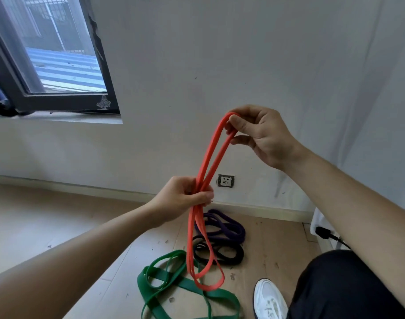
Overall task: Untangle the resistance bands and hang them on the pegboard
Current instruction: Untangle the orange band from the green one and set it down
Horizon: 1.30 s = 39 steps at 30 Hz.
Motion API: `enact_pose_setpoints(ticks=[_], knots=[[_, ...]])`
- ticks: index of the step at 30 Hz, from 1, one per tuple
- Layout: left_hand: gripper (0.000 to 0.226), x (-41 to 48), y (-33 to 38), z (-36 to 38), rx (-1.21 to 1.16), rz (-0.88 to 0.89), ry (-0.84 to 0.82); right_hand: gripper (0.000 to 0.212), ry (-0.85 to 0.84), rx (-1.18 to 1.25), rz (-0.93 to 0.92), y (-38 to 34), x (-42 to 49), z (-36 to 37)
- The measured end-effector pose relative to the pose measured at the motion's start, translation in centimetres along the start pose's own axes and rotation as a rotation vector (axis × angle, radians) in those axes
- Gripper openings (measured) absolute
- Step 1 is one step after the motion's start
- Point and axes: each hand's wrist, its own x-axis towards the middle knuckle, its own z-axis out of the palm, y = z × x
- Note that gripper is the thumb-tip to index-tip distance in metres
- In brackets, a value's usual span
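Observation:
A long red resistance band [212,155] hangs doubled in front of me. My right hand [263,134] pinches its top loop, up and to the right. Lower down, my left hand [185,198] grips the strands together at mid-length. The band's lower loops dangle to just above the floor. A wide green band [187,288] lies coiled on the floor below. Behind it lie a black band [229,256] and a purple band [229,226], close to each other near the wall. No pegboard is in view.
A white wall with a socket [225,181] faces me. A dark-framed window [59,65] is at the upper left. My white shoe [269,300] and dark trouser leg are at the lower right. A black plug and cable [325,233] sit at the right.

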Motion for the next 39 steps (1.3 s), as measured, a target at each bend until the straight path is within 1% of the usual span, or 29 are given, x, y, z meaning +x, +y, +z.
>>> enact_pose_setpoints(ticks=[3, 7, 9, 11, 14, 17, 21, 24, 26, 28, 30, 31, 33, 34, 35, 37, 39], knots=[[0.016, -0.2, 0.0, 0.0, -0.020, 0.007, -0.005, 0.015, 0.024, 0.080, 0.022, -0.1, -0.1, -0.6], [0.033, -0.1, 0.0, 0.3, -0.023, -0.010, 0.011, 0.013, 0.009, 0.214, 0.022, -0.8, -0.3, -0.6], [0.037, 0.1, 0.0, 0.4, -0.007, -0.021, 0.003, 0.011, 0.017, 0.264, 0.024, -1.1, -0.2, -0.7], [0.033, 0.1, 0.0, 0.3, 0.018, -0.042, -0.027, 0.011, 0.064, 0.313, 0.030, -1.5, -0.1, -1.3], [0.020, 0.0, -0.2, -0.1, 0.022, -0.051, -0.056, 0.016, 0.178, 0.360, 0.044, -1.4, 0.2, -3.1], [0.017, 0.1, -0.5, -0.9, 0.045, -0.057, -0.039, 0.016, 0.227, 0.346, 0.085, 0.0, 0.2, -5.0], [0.015, 0.2, -0.9, -2.4, 0.094, -0.057, 0.044, 0.017, 0.246, 0.311, 0.175, 2.6, 0.0, -7.2], [0.013, 0.4, -0.5, -3.2, 0.065, -0.053, 0.150, 0.023, 0.244, 0.147, 0.243, 4.7, -0.5, -8.6], [0.012, 0.6, -0.1, -3.5, 0.048, -0.058, 0.220, 0.025, 0.198, -0.064, 0.310, 6.5, -1.1, -9.4], [0.010, 0.8, 0.1, -3.8, 0.061, -0.045, 0.270, 0.020, 0.086, -0.326, 0.427, 7.8, -1.6, -9.7], [0.010, 1.0, 0.4, -4.1, 0.070, -0.023, 0.298, 0.015, -0.077, -0.540, 0.586, 8.9, -1.9, -9.3], [0.010, 1.1, 0.6, -4.3, 0.069, -0.013, 0.308, 0.014, -0.185, -0.648, 0.654, 9.3, -2.0, -8.8], [0.009, 1.3, 1.0, -4.6, 0.075, 0.010, 0.308, 0.019, -0.416, -0.849, 0.699, 9.9, -2.0, -7.1], [0.009, 1.4, 1.2, -4.7, 0.087, 0.021, 0.294, 0.025, -0.499, -0.890, 0.676, 10.1, -1.8, -6.1], [0.008, 1.4, 1.3, -4.8, 0.104, 0.030, 0.274, 0.034, -0.539, -0.886, 0.639, 10.0, -1.6, -5.0], [0.008, 1.2, 1.6, -4.8, 0.148, 0.046, 0.216, 0.054, -0.523, -0.776, 0.561, 9.1, -1.2, -2.7], [0.009, 1.0, 1.6, -4.6, 0.216, 0.061, 0.151, 0.062, -0.489, -0.612, 0.475, 7.5, -0.7, -0.1]])
